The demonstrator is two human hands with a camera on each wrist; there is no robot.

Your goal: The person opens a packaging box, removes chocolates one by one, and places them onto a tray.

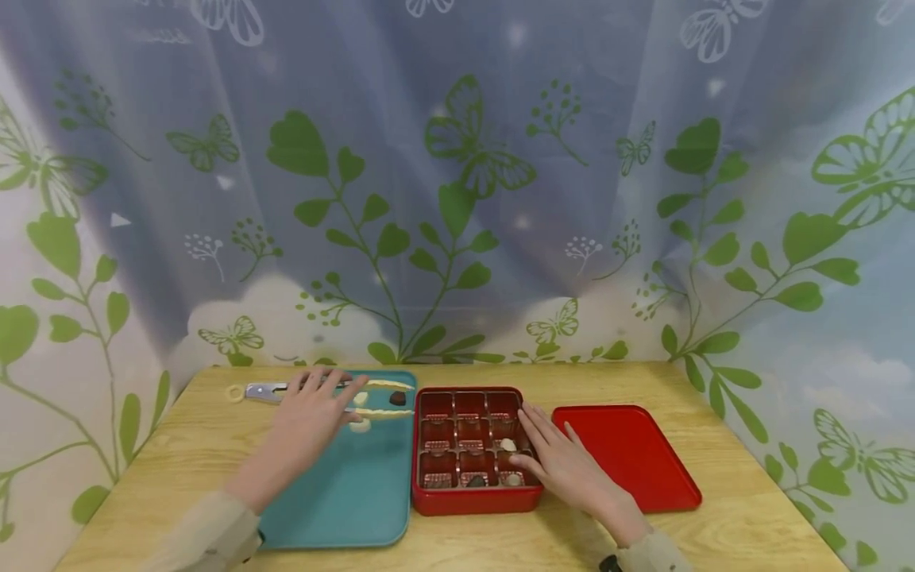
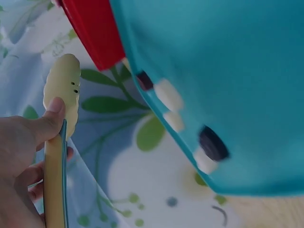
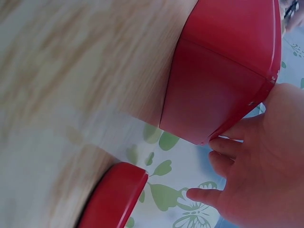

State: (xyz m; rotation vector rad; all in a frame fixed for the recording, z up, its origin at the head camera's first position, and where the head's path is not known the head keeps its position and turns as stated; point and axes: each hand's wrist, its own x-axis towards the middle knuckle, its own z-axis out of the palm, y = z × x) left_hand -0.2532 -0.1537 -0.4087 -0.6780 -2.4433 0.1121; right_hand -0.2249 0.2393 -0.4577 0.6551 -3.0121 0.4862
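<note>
My left hand grips a pair of tongs with cream, wavy tips, held over the blue tray. The tips stand apart in the head view, and a dark chocolate-like piece on the tray shows between them. White pieces and another dark piece lie along the tray's far side. My right hand rests at the right rim of the red box, fingers extended, thumb over a front compartment. Inside the box, a white piece and a dark piece sit in separate compartments.
A red lid lies on the wooden table, right of the box. The tray's right edge stands close beside the box. Behind the table hangs a curtain printed with leaves and butterflies.
</note>
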